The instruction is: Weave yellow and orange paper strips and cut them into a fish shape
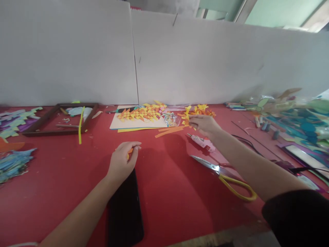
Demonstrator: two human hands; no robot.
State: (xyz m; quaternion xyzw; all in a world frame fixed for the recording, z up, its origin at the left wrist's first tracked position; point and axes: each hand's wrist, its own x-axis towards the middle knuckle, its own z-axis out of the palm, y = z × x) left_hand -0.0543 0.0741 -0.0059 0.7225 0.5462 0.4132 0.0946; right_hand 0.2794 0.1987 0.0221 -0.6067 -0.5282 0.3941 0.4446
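Observation:
My left hand is closed around a small orange and yellow folded paper piece, mostly hidden by the fingers, above the top end of a black phone. Farther off, my right hand pinches a yellow paper piece beside a pile of orange and yellow folded bits. A woven strip of yellow and orange paper lies across a pale sheet. Below my right hand are a pink glue gun and scissors with yellow handles.
Flat orange paper strips lie near the sheet. A brown wooden frame with scraps and a yellow strip stands at left. Blue paper pieces are at far left. Cables and teal cutouts occupy the right. White panels close off the back.

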